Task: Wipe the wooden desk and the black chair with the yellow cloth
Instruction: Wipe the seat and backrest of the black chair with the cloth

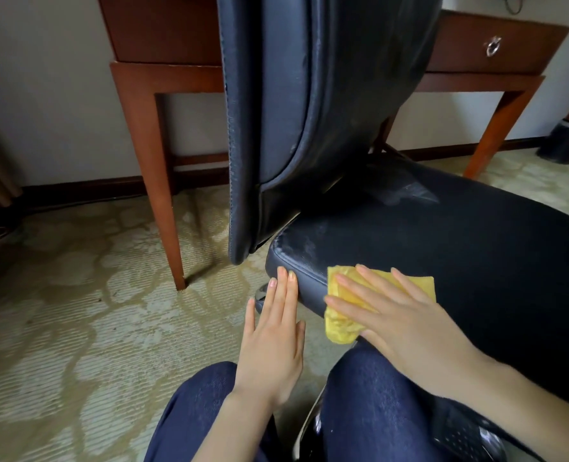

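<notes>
- Progress, as a judgement: partway, with wiping under way on the black chair (443, 235) and nothing to show whether the wooden desk (163, 31) had been done, top surface out of view.
- Found the yellow cloth (343, 323) at the near left corner of the seat (476, 261), lying flat on top with one end draped over the front edge.
- Pressed down on it with the right hand (399, 321), fingers straight and spread wide, no curl or pinch round the fabric.
- Set just beside it, apart from the cloth: the left hand (273, 341), fingers straight and close together, tips touching the seat's rim, holding nothing.
- Noted dull grey smears farther back on the seat, toward the backrest (293, 95); judged as left to wipe, along with the backrest itself.
- Containers: one drawer (469, 58) in the desk, shut, with a metal ring pull (492, 46), contents hidden.
- Also a dark bin (566, 141) on the carpet (76, 295) at far right, beyond the desk leg; could not see inside.
</notes>
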The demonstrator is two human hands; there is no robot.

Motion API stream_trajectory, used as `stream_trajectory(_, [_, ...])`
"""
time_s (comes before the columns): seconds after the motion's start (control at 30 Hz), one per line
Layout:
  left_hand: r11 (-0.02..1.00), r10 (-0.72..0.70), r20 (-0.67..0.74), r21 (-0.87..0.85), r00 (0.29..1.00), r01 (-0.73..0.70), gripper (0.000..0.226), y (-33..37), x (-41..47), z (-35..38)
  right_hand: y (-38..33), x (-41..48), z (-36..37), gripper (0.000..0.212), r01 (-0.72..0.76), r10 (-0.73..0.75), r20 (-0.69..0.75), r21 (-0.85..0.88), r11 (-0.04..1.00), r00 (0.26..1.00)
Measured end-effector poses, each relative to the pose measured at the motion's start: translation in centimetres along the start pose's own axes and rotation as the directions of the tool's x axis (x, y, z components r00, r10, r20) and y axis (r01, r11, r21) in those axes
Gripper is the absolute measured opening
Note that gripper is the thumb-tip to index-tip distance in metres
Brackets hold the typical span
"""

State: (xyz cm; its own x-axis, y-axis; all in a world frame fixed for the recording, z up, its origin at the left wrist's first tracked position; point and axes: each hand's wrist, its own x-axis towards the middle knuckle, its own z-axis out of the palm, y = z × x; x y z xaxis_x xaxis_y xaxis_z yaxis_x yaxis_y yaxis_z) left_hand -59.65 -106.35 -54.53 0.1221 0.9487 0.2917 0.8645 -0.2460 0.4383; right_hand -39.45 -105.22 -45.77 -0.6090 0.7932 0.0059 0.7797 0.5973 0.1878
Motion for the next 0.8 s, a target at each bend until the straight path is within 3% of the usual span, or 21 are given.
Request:
stream_trajectory(0.27, [0.997, 0.033, -0.026, -0.069, 0.999, -0.035, 0.059, -0.6, 0.1, 0.5, 5.7, 3.1, -1.0, 0.046, -0.214, 0.230, 0.003, 0.380, 0.900, 0.973])
stream_trajectory(0.53, [0.992, 0.010, 0.009, -0.126, 1.000, -0.009, 0.060, -0.2, 0.5, -0.5, 7.5, 14.2, -1.1, 0.043, -0.414, 0.416, 0.062, 0.304, 0.858, 0.907])
stream_trajectory(0.63, [0.987, -0.021, 0.027, -0.158, 0.999, 0.025, 0.060, 0.0, 0.8, -0.6, 4.8, 17.1, -1.7, 0.043, -0.376, 0.366, 0.087, 0.262, 0.889, 0.926])
stream_trajectory(0.8, [0.984, -0.025, 0.052, -0.177, 0.998, 0.034, 0.057, -0.3, 0.7, -1.0, 1.6, 17.7, -1.5, 0.036, -0.319, 0.336, -0.021, 0.258, 0.912, 0.942])
